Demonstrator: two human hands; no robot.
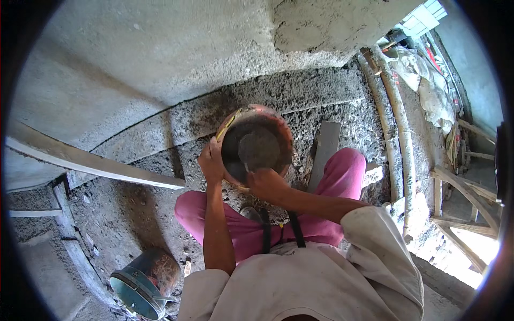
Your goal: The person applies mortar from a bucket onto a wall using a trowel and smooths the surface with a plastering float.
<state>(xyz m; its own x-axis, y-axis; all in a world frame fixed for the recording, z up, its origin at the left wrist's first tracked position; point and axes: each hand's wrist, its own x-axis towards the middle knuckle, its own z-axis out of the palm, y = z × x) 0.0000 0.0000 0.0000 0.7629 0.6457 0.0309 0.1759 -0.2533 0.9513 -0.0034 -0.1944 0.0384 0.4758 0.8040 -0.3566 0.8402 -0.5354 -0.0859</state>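
A round reddish bucket (287,131) stands on the rough ground between my knees, its rim smeared with dried grey. Grey mortar-like material (259,147) lies inside it. My left hand (212,163) is closed over the bucket's left rim, beside a yellow strip. Reaching in over the near rim, my right hand (266,183) is closed, and a small pale bit shows at its fingers. Whatever it holds is mostly hidden in the shadowed bucket.
A tipped teal bucket (140,289) lies at lower left. One wooden plank (128,174) juts in from the left; a grey board (327,142) lies right of the bucket. Long poles (393,128), sacks (431,91) and a wooden frame (466,195) are at right. A plastered wall (176,53) rises ahead.
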